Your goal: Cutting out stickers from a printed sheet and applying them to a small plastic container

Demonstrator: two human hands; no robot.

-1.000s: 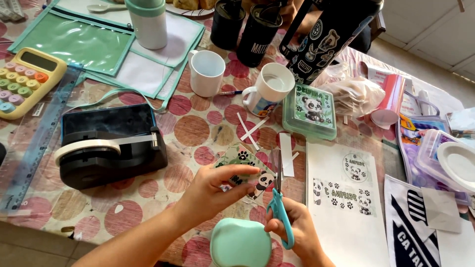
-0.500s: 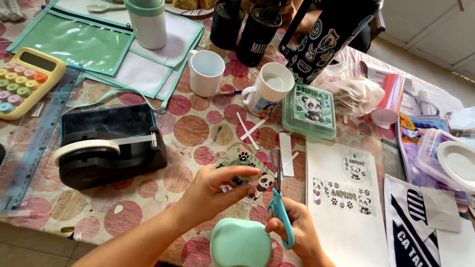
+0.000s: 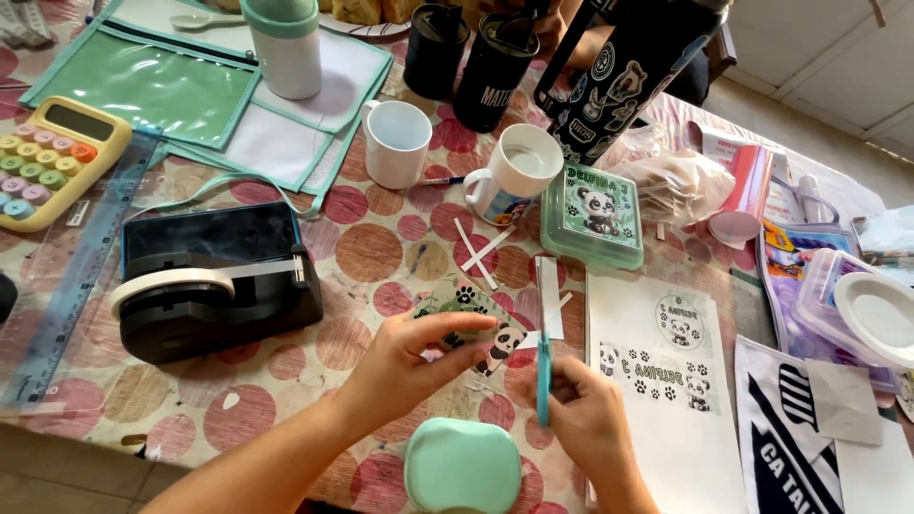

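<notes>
Sitting at the far left of the frame is a yellow calculator (image 3: 52, 157), w/ a black tape dispenser (image 3: 214, 281) just right of it. Since a sec ago not much moved; the scissors turned a bit straighter, so the cutting looks ongoing. Left hand (image 3: 409, 366), low center, pinches a panda sticker cutout (image 3: 471, 319) btwn thumb & fingers, closed on it. Right hand (image 3: 586, 419) wraps shut round teal scissors (image 3: 545, 357), blades up, touching the cutout. A mint case (image 3: 464, 466) sits below. A white sticker sheet (image 3: 666, 381) lies at the right.
</notes>
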